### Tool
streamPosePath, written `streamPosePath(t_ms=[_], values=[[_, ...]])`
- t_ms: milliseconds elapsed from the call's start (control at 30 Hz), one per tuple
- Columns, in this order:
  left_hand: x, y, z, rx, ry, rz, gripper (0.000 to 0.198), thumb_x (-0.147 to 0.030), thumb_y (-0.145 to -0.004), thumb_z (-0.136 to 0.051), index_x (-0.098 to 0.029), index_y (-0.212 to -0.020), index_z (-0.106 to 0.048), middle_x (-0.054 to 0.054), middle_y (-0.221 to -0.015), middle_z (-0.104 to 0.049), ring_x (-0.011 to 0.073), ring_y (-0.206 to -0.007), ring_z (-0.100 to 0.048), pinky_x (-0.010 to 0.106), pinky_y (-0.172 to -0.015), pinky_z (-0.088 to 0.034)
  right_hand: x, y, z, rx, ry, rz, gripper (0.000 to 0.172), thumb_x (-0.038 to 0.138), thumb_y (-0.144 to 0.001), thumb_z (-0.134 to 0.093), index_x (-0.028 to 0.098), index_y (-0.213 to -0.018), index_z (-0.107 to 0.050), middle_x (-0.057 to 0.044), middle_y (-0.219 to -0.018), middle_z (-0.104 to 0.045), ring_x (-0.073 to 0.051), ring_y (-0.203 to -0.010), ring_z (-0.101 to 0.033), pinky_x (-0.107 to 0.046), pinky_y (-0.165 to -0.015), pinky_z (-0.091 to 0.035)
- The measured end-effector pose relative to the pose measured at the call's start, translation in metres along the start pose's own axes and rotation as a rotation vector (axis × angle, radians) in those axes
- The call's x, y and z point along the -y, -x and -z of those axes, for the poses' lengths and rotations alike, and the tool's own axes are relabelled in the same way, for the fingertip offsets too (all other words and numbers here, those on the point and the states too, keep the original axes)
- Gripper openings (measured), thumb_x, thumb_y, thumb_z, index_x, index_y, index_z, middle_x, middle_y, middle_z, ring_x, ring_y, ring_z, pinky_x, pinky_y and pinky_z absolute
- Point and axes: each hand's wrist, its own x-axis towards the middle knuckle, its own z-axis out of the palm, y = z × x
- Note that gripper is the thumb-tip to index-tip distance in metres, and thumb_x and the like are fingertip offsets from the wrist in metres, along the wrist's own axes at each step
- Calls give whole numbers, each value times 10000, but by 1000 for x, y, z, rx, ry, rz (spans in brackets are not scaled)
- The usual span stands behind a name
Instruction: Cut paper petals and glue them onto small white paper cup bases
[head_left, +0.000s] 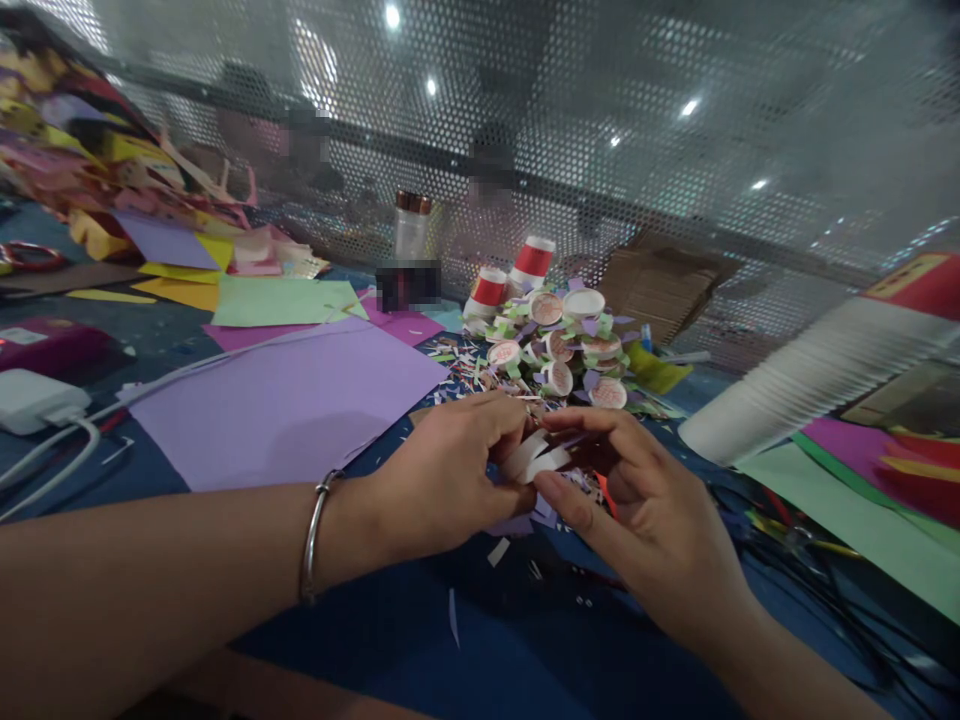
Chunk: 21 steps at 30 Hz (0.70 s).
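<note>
My left hand point(442, 470), with a silver bangle at its wrist, has its fingers curled round a small white paper piece point(538, 457) cut into strips. From the other side my right hand point(645, 505) pinches at the same piece, its thumb touching the near edge and its forefinger bent over the far side. Fingers hide much of the piece, so its full shape cannot be made out. Just beyond the hands lies a heap of paper-cup bottoms point(559, 345) with green and purple paper tabs. Paper scraps point(499, 551) are scattered beneath the hands on the dark blue table point(390, 630).
A large purple sheet point(292, 400) lies at left beside a white charger point(41, 400) and its cable. A long stack of paper cups point(810, 360) leans at right, above black cords point(817, 575) and coloured paper. A perforated metal screen point(600, 130) stands behind.
</note>
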Motion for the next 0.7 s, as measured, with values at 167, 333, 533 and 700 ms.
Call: streamPosePath(t_ms=[167,333,533,700], values=[[0,1,-1,3,36,29,369,-161,-732,-781,-191,-656,-422,-51,-732,-538,110,-704,-491,254,-628,-349,1,2,1,19,-4,-32,284,329,-934,-680,280,-1206,-611,-37,-1134,-669,-199,-1011,-682,-333,-869,-566],[-5,2,1,46,60,47,363,-282,-754,-806,-194,-664,-466,-14,-785,-584,141,-741,-519,280,-648,-384,1,2,2,8,-21,-32,279,304,-931,-674,283,-1201,-608,-33,-1146,-659,-198,-1031,-671,-323,-874,-560],[-9,3,5,97,191,89,205,-197,-790,-673,-203,-709,-484,9,-878,-635,171,-843,-595,301,-720,-467,1,1,5,17,-69,-89,273,324,-926,-680,257,-1179,-601,-36,-1098,-675,-178,-953,-690,-281,-794,-574],[-8,2,7,128,230,92,216,-145,-766,-686,-203,-717,-484,16,-935,-645,173,-914,-615,282,-746,-507,-2,3,4,-3,-136,-86,318,316,-924,-691,277,-1215,-571,-37,-1152,-652,-171,-979,-676,-266,-789,-587]])
